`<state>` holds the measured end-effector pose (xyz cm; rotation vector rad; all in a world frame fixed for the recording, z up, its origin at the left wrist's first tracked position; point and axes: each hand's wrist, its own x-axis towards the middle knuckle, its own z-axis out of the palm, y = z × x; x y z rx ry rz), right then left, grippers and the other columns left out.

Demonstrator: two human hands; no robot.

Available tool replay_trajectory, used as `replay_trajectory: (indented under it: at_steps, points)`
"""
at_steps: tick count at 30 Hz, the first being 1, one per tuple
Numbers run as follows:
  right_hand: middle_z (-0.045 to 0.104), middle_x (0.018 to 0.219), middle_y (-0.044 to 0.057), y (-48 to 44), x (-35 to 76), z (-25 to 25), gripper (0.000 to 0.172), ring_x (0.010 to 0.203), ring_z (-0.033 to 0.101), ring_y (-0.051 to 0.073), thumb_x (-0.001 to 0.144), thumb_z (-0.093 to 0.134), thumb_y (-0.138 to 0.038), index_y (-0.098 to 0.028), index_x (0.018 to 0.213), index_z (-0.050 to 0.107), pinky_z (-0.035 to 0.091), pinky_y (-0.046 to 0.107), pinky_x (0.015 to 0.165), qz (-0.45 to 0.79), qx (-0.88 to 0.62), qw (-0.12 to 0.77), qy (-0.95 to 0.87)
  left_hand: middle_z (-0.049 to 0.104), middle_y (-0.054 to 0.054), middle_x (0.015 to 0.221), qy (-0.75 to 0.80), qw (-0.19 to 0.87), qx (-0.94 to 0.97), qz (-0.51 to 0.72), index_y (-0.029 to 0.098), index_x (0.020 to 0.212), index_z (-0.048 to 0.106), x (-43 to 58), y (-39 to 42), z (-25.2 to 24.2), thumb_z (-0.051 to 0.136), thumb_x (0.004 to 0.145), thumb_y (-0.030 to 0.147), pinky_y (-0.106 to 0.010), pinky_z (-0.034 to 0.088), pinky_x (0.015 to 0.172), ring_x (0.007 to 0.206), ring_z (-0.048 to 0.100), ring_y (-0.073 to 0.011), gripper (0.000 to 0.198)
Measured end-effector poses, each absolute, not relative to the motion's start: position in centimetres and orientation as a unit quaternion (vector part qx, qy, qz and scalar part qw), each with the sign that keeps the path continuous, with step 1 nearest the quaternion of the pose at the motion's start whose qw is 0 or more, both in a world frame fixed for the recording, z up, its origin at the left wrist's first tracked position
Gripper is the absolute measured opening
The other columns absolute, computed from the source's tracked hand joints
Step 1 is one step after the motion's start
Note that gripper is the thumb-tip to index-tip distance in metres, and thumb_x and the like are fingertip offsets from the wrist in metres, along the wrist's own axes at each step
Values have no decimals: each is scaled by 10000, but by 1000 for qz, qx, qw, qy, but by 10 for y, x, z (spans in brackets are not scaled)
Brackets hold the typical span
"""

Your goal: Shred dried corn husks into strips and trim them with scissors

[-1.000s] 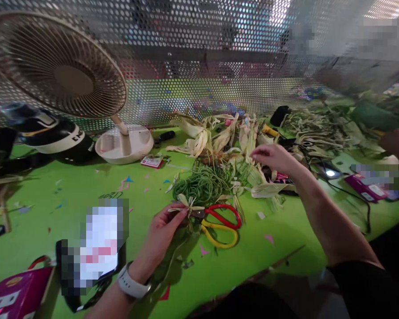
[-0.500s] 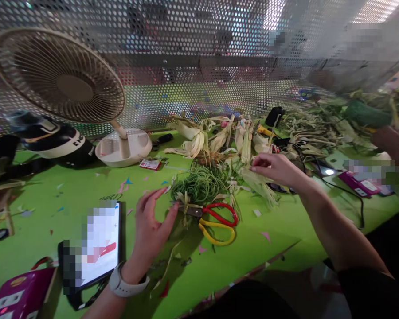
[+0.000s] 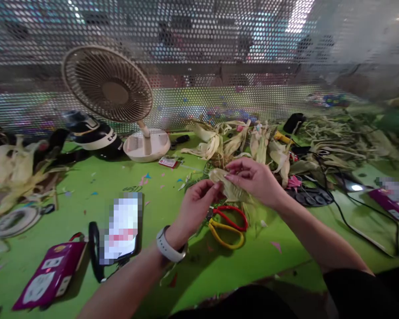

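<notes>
Between my two hands is a pale corn husk point(image 3: 234, 191), raised over the green table. My left hand point(image 3: 199, 201), with a white watch on its wrist, pinches the husk's left edge. The fingers of my right hand point(image 3: 252, 179) grip its upper right part. Just below lie scissors point(image 3: 228, 235) with one red and one yellow handle; their blades are mostly hidden by my left hand. A bundle of green strands point(image 3: 194, 179) shows only in part behind my hands.
Dried corn husks point(image 3: 206, 137) lie along the back, beside a fan point(image 3: 115, 91) and a dark bottle point(image 3: 96, 139). At left are a lit phone point(image 3: 123, 230) and a purple pack point(image 3: 49, 274). Black cables point(image 3: 339, 208) run at right, near another purple pack point(image 3: 390, 206).
My right hand has lifted the corn husk from the pile and brought it left. My left hand has moved from the scissors' blades and closed on the husk. The view has turned left.
</notes>
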<state>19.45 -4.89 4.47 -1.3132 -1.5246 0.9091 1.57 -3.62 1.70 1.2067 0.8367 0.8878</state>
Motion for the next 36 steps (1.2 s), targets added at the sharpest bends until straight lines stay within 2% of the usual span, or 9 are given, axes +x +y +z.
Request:
replay_trajectory:
  at_steps: [2,8,12,15,18,22,30,34,36]
  points:
    - [660,807,24,-53,190,41,222,690,615,136,776,672,-339,-197,946,648,504,258,606,400,-533,413,-621,613,0,682,381,654,507,411,150,756,628,13,-40,14,668,752,391,-226,474,620,616,542,-103,245]
    - [572,596,-38,-58,181,33,246,507,569,95,761,683,-407,-180,759,589,460,218,485,569,-502,297,-580,563,31,655,412,666,434,445,189,790,549,-8,-53,8,654,761,436,-206,474,507,544,525,-94,269]
    - [578,600,-39,-63,168,28,287,454,580,95,771,664,-450,-190,772,543,410,196,408,584,-500,307,-561,517,51,607,416,702,385,432,212,813,540,-7,-57,2,623,763,519,-200,420,437,466,478,-80,322]
    - [556,552,-50,-67,164,22,284,372,512,80,796,637,-466,-200,811,539,348,191,347,564,-518,342,-544,611,7,691,364,721,424,411,180,834,608,-4,-62,-2,724,677,483,-226,466,564,582,542,-102,361]
    - [545,555,-49,-69,162,16,283,404,502,81,792,648,-468,-203,826,555,396,199,381,559,-519,384,-520,653,-20,790,350,724,410,430,168,900,628,-4,-65,-5,721,691,453,-243,478,643,681,573,-121,365]
    - [576,635,-18,-73,154,7,360,508,541,101,717,703,-517,-194,805,572,451,216,439,605,-497,357,-510,626,-14,774,372,705,421,433,161,894,619,-9,-68,-9,705,714,438,-221,461,604,659,538,-110,341]
    - [513,530,-55,-81,148,-10,386,405,450,76,651,742,-530,-206,679,533,378,211,373,613,-527,326,-490,553,30,620,414,710,426,378,169,927,601,-22,-75,-25,661,753,467,-194,345,408,428,415,-59,350]
    - [520,517,-53,-80,148,-10,351,368,433,72,682,719,-524,-210,701,564,287,206,322,615,-528,312,-496,525,49,568,427,708,421,373,175,931,598,-25,-77,-27,646,766,465,-192,311,372,377,381,-52,337]
    - [521,510,-53,-80,148,-10,342,361,428,73,685,718,-519,-211,694,571,268,207,313,612,-532,313,-495,545,43,592,432,708,411,379,176,922,607,-26,-77,-28,653,764,449,-192,344,396,409,416,-60,319]
